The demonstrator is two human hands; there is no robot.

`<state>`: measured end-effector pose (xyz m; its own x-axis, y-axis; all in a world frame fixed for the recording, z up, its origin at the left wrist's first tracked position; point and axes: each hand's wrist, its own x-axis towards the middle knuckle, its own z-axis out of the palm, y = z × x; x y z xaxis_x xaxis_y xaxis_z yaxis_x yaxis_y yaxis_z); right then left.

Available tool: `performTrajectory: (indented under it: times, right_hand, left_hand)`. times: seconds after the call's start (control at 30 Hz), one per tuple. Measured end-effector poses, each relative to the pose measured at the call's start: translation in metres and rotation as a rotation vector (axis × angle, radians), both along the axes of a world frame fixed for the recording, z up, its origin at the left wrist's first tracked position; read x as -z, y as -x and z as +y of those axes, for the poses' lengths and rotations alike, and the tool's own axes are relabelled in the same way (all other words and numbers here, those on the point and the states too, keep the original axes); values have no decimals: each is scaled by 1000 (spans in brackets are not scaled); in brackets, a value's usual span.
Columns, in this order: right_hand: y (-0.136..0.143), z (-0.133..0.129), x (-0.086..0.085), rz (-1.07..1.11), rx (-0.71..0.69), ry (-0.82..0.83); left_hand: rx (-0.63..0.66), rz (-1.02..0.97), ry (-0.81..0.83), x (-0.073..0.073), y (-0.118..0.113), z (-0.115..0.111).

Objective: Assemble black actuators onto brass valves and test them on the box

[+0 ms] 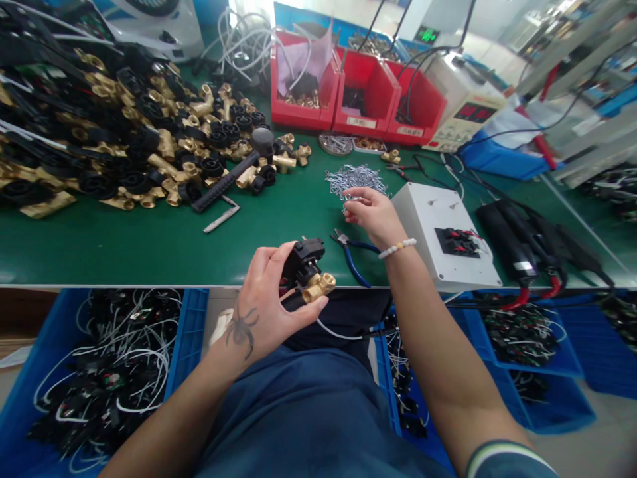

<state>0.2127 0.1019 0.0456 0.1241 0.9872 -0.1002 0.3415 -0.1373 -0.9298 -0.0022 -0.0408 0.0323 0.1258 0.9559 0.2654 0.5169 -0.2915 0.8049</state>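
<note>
My left hand [271,299] is closed round a black and brass valve assembly [311,265] at the table's front edge, its brass end turned to the right; a white cable hangs below it. Beside the pile of small metal pins [357,180], my right hand [369,212] has thumb and fingers pinched on a small metal pin [347,200]. Blue-handled pliers [352,257] lie open on the green table [174,259], between the two hands and just below the right one.
Many brass and black valves [164,146] cover the left, with a hammer [233,176] and a hex key [223,216] before them. Red bins [306,119] line the back. At right stand a white box [428,232] and black tools [507,245]; blue crates [192,338] sit below.
</note>
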Motion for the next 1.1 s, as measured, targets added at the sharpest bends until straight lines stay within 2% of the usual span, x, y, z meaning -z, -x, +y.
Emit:
performTrajectory:
  times: [0.07, 0.2, 0.67, 0.83, 1.0, 1.1]
  right_hand:
    - [1, -3, 1, 218, 35, 31]
    - [-1, -5, 2, 373, 78, 74]
    - [-3, -8, 6, 587, 118, 121]
    - [-3, -8, 8, 455, 98, 52]
    - [-2, -5, 9, 259, 150, -33]
    - [-2, -3, 6, -16, 155, -143]
  left_hand:
    - [1, 9, -1, 0, 0, 1]
    - [6, 11, -15, -2, -1, 1]
    - [24, 38, -35, -1, -1, 3]
    - [25, 21, -13, 0, -1, 3]
    - [15, 9, -20, 0, -1, 3]
    - [17, 14, -31, 0, -1, 3]
